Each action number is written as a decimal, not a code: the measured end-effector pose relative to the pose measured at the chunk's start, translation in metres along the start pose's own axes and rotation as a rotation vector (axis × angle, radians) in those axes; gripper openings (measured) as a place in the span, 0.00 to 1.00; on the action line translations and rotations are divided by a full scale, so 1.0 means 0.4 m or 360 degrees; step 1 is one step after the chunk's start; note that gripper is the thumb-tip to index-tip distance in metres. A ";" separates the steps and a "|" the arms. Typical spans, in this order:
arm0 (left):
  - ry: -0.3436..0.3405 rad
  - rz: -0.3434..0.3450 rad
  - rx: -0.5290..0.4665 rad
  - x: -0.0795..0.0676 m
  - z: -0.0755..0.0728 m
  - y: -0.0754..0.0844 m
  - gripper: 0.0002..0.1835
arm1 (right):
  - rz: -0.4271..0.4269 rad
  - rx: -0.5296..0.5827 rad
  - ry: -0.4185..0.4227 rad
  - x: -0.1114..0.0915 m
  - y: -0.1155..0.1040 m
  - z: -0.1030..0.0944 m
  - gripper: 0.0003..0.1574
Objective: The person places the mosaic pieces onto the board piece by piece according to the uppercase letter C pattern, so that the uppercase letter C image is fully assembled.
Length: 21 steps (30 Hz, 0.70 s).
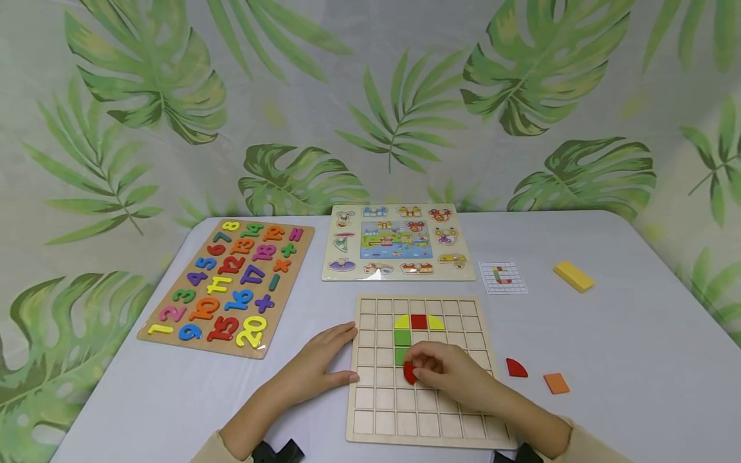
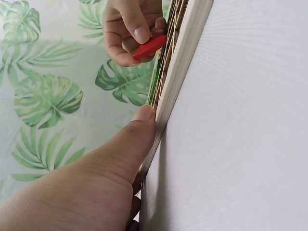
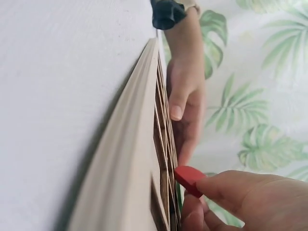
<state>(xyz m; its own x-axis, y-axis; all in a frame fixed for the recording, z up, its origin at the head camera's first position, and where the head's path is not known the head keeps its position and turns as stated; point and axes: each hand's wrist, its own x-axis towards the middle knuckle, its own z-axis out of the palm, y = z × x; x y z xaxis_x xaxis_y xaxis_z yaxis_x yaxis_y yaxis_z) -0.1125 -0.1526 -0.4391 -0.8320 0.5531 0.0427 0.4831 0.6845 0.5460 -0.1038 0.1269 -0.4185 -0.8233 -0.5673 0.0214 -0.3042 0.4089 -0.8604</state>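
Note:
My right hand [image 1: 457, 373] pinches a red quarter-circle piece [image 1: 410, 373] between thumb and fingers, tilted over the wooden grid board [image 1: 370, 411]. The same red piece [image 3: 188, 179] shows at the board's surface in the right wrist view. Just above it in the grid lie two green squares [image 1: 402, 337], with a red square [image 1: 419, 322] between two yellow quarter-circles [image 1: 437, 323] along the row higher up. My left hand [image 1: 315, 363] rests at the board's left edge, thumb and fingers touching the rim without curling round it.
A second red quarter-circle [image 1: 516, 368] and an orange square [image 1: 557, 384] lie right of the board. Farther back are a printed pattern card [image 1: 518, 286], a yellow block [image 1: 574, 276] and a picture puzzle [image 1: 463, 270]. A number puzzle board [image 1: 231, 354] lies to the left.

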 end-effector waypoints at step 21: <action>0.0037 0.0027 -0.0013 0.001 0.004 -0.004 0.42 | -0.0106 -0.0576 0.0082 0.000 -0.017 0.031 0.11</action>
<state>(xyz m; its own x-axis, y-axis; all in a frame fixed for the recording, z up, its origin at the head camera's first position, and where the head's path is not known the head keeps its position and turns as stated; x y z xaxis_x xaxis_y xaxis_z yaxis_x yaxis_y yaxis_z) -0.1130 -0.1527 -0.4413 -0.8298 0.5535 0.0714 0.4950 0.6709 0.5521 -0.0959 0.1151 -0.4191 -0.8161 -0.5683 0.1048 -0.5001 0.6037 -0.6209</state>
